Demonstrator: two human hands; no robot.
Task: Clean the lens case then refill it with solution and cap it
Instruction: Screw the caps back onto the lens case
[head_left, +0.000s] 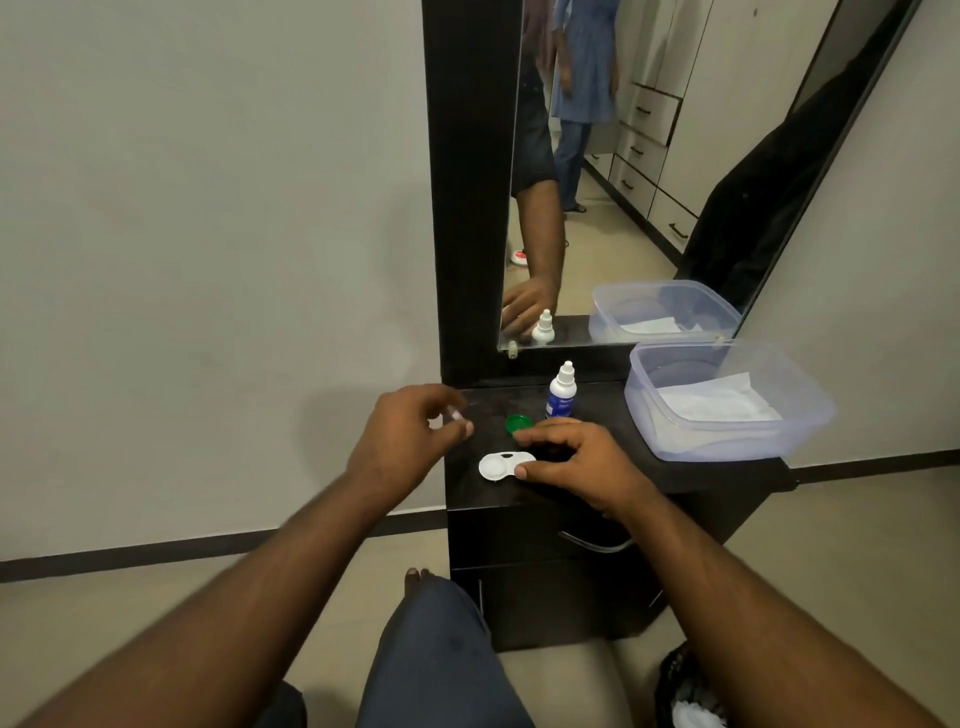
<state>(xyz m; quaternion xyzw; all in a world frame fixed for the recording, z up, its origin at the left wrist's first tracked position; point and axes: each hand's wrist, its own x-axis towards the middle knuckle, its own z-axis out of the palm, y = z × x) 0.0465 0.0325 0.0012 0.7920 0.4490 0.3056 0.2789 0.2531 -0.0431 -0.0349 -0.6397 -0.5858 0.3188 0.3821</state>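
Knee (441, 660): dark trousers, lowest in view.
Floor (156, 613): beige tile, dark skirting.
Left hand (402, 441): pinches something small and pale; blurred.
Right hand (576, 462): fingers curled, gripping white lens case (501, 466) on dark dresser top (613, 441).
Green cap (518, 423): behind case.
Solution bottle (561, 392): upright, uncapped.
Plastic tub (727, 405): right, tissue inside.
Mirror (623, 182): behind.

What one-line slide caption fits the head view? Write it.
Right hand steadies the uncapped white lens case beside its green cap; solution bottle stands behind.
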